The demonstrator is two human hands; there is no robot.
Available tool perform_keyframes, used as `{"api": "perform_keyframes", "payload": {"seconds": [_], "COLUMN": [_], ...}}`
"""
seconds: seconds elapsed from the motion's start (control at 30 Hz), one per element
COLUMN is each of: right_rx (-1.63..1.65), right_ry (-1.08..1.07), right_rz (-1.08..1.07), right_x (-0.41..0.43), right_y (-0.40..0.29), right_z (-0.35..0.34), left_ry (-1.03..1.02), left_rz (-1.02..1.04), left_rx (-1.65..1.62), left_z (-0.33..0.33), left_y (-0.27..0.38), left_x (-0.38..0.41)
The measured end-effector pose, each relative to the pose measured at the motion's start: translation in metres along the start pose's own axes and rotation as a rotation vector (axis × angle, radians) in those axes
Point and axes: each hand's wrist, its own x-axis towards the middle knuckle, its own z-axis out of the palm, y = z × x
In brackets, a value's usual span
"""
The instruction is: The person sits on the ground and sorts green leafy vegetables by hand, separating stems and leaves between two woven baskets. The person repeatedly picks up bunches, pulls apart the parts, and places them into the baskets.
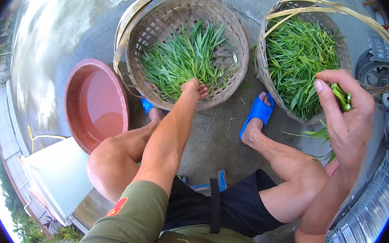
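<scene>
My left hand (195, 88) reaches into the near side of a round woven bamboo basket (219, 10). Its fingers are curled at the stem ends of long-leaved greens (188, 53), which look like water spinach; whether they grip any stems cannot be made out. Raised at the right, my right hand (349, 106) closes around a small bunch of cut green stems (341, 96), whose leaves hang out below the palm. Under and beyond that hand stands a second bamboo basket (262, 55), well filled with loose greens (301, 58).
A reddish plastic basin (73, 98) holding water stands left of the first basket. Beside it is a white box-like object (57, 177). Tall handles (341, 7) arch over both baskets. A motorcycle wheel (377, 72) lies at the far right. Blue slippers (257, 112) are on my feet.
</scene>
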Motion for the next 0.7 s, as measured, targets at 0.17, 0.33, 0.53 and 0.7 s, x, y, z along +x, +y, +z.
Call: {"api": "perform_keyframes", "payload": {"seconds": [0.17,0.33,0.53,0.7], "right_rx": [0.036,-0.094,-0.109,-0.003], "right_ry": [-0.034,-0.069,-0.04,-0.047], "right_rz": [0.044,-0.04,-0.183,-0.181], "right_x": [-0.001,-0.003,-0.001,0.003], "right_y": [-0.005,-0.009,-0.026,-0.039], "right_z": [0.002,0.007,0.019,0.031], "left_ry": [-0.108,-0.314,-0.689,-0.948], "left_rz": [0.259,0.572,0.822,0.914], "left_rx": [0.178,0.225,0.319,0.446], "left_z": [-0.045,-0.094,-0.116,-0.129], "left_y": [-0.001,0.014,0.035,0.057], "left_x": [-0.027,-0.093,-0.238,-0.312]}}
